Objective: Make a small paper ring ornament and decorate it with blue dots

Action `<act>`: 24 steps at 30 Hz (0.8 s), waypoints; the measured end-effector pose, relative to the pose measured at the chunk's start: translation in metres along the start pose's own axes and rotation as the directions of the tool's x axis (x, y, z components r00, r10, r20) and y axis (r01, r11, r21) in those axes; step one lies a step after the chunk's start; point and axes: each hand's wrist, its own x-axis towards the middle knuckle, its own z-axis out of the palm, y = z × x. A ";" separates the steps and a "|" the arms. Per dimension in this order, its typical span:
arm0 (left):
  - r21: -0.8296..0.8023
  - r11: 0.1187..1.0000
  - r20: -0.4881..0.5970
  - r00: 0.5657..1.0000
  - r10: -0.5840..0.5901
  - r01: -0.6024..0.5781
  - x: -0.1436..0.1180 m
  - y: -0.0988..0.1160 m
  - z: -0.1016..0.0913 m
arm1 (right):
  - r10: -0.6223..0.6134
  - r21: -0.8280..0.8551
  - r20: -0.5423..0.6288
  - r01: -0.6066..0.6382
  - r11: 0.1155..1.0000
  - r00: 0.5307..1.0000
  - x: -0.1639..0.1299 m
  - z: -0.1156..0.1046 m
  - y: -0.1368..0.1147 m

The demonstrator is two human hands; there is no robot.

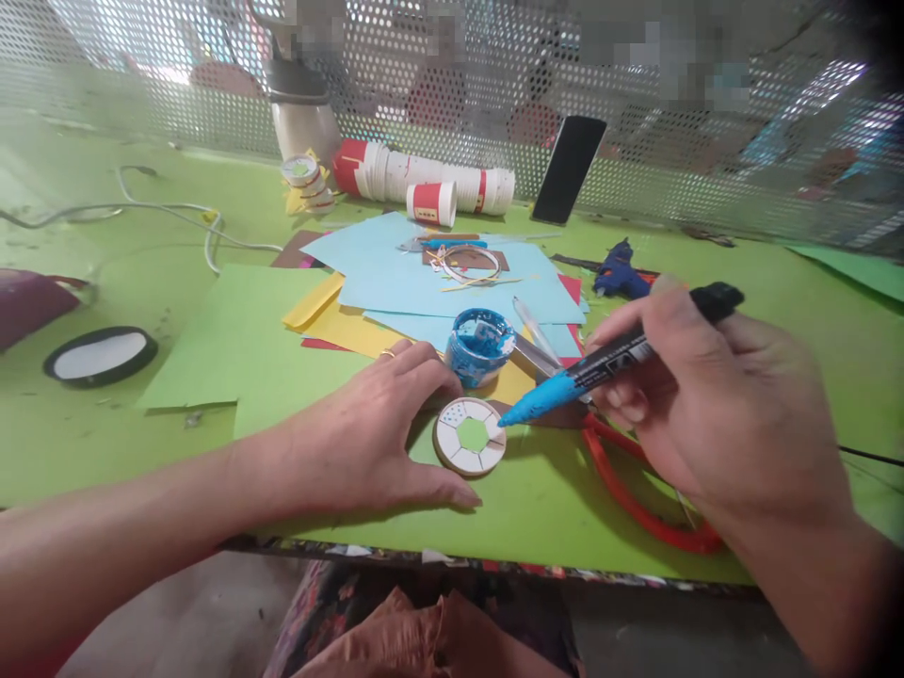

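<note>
The small cardboard ring with white segmented face and a green hexagonal centre (pixel 470 436) lies flat on the green tabletop (pixel 551 508), near its front edge. The left hand (pixel 367 428) rests palm down just beside it — fingers spread, thumb stretched along the near side of the ring and fingertips curled round its far left edge, so the ring is braced rather than gripped. The right hand (pixel 696 395) has its fingers closed round a black marker with a sky-blue tip (pixel 607 363), held at a slant, the tip touching the ring's right-hand rim where one segment already carries small blue dots.

Just behind the ring stands a small round pot of blue paint with a smeared rim (pixel 480 347), sitting on yellow and light-blue paper sheets (pixel 424 282). Red-handled scissors (pixel 636 490) lie under the right wrist.

The ring is light and only pinned from one side, so a firm push from the tip could slide or spin it and smear the mark across the segment lines. The open pot sits very close to the left fingertips — a nudge there would likely tip paint onto the paper. The right wrist could also catch on the scissor handles and jolt the stroke.
</note>
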 end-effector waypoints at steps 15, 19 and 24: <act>-0.083 0.994 0.036 0.996 0.078 -0.075 0.000 0.002 -0.003 | 0.068 0.113 0.051 -0.073 0.991 0.996 0.007 0.004 0.006; -0.075 0.996 0.016 0.999 0.041 -0.040 0.000 0.001 -0.001 | 0.073 0.140 0.059 -0.080 0.987 0.996 0.008 0.005 0.005; -0.031 0.999 0.032 0.999 -0.018 0.019 0.000 0.004 -0.003 | 0.122 0.180 0.069 -0.132 0.975 0.990 0.010 0.006 0.002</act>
